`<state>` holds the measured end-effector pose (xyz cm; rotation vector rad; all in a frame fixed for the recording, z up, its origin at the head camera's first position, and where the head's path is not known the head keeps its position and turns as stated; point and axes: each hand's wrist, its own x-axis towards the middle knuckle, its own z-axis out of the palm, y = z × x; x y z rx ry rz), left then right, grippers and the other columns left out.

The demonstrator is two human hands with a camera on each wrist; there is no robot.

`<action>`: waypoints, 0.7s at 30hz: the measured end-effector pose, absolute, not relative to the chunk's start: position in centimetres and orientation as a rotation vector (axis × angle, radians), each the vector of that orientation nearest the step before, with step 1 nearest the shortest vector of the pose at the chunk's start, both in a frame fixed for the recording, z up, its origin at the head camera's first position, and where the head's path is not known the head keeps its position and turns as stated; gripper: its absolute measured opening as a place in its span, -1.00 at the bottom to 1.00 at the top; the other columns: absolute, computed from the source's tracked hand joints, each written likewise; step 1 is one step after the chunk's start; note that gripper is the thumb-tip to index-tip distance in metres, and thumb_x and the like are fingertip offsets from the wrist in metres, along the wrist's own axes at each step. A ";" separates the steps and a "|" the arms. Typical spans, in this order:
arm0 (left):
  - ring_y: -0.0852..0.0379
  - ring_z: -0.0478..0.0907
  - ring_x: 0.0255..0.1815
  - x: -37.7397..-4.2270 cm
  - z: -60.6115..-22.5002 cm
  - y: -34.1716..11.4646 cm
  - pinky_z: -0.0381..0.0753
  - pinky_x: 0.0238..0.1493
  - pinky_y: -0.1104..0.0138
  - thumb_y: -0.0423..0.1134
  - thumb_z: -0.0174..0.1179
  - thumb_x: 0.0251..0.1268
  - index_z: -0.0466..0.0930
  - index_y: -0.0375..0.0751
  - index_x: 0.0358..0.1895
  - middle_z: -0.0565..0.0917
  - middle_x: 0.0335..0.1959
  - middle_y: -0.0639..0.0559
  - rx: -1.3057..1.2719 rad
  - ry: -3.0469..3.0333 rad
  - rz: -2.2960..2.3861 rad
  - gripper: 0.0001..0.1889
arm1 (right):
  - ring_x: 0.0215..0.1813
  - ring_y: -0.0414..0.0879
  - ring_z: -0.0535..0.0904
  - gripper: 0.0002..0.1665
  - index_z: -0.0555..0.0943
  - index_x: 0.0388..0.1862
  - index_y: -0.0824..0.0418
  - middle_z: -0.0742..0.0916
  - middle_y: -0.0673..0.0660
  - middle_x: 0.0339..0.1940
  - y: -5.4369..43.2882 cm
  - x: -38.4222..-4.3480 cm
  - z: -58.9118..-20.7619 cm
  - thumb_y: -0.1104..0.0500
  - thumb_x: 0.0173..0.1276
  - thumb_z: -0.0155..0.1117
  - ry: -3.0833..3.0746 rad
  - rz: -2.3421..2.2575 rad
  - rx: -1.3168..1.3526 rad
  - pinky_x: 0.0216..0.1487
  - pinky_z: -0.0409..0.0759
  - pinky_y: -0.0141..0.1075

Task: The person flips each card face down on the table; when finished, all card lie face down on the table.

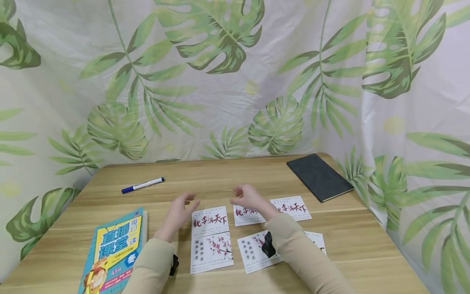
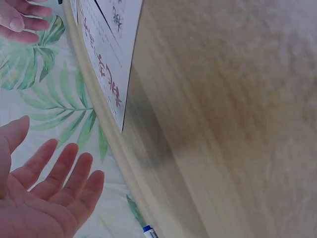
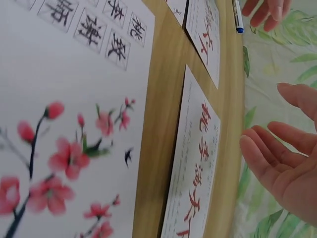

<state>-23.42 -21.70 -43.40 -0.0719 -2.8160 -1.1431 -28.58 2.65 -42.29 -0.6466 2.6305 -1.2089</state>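
My left hand [image 1: 180, 210] hovers just left of the upper card with red lettering [image 1: 210, 221], its fingers loosely bent and holding nothing. Below that card lies a card with pink blossoms [image 1: 212, 253], edge against it. My right hand [image 1: 251, 197] is raised over another red-lettered card [image 1: 244, 217], also holding nothing. In the right wrist view its fingers [image 3: 277, 161] are relaxed, above the table's far edge. A second blossom card [image 3: 74, 148] lies tilted under the right forearm, which partly hides it. The left wrist view shows the left fingers [image 2: 64, 173] spread and bare.
A blue-capped marker [image 1: 143, 185] lies at the back left. At the front left is a thick blue and yellow book [image 1: 111, 251]. A black notebook [image 1: 319, 176] sits at the back right. Another red-lettered card [image 1: 291, 208] lies right of centre. A leaf-patterned curtain [image 1: 220, 94] hangs behind the table.
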 end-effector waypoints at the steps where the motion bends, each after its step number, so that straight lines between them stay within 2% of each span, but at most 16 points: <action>1: -0.31 0.43 0.18 -23.4 -43.5 -21.7 0.42 0.20 -0.09 -0.13 0.07 0.37 0.40 -0.38 0.19 0.50 0.15 -0.36 -0.068 -2.813 -1.148 -0.54 | -0.06 0.11 0.62 -0.45 0.48 0.09 0.47 0.68 0.34 -0.09 2.4 -28.6 -42.3 0.19 0.17 0.32 2.621 -1.206 -0.648 -0.08 0.63 -0.23; 9: -0.28 0.44 0.18 -23.6 -43.8 -22.0 0.44 0.20 -0.06 -0.13 0.08 0.36 0.38 -0.36 0.22 0.51 0.15 -0.33 -0.056 -2.815 -1.254 -0.53 | -0.06 0.11 0.64 -0.46 0.48 0.11 0.44 0.69 0.32 -0.09 1.1 -29.0 -43.3 0.20 0.19 0.32 2.554 -1.261 -0.641 -0.08 0.63 -0.23; 15: -0.28 0.44 0.18 -23.5 -44.1 -22.3 0.44 0.20 -0.06 -0.14 0.10 0.34 0.37 -0.37 0.22 0.49 0.16 -0.34 -0.038 -2.838 -1.302 -0.52 | -0.02 0.12 0.63 -0.36 0.43 0.17 0.44 0.67 0.32 -0.04 0.6 -29.3 -43.8 0.23 0.13 0.40 2.425 -1.353 -0.594 -0.06 0.63 -0.24; 21: -0.27 0.45 0.17 -23.3 -44.4 -22.1 0.46 0.18 -0.05 -0.17 0.16 0.29 0.40 -0.33 0.18 0.49 0.17 -0.33 -0.014 -2.876 -1.302 -0.54 | -0.11 0.03 0.62 -0.31 0.42 0.17 0.43 0.67 0.30 -0.07 -0.1 -29.4 -44.6 0.28 0.05 0.44 2.366 -1.375 -0.535 -0.10 0.62 -0.29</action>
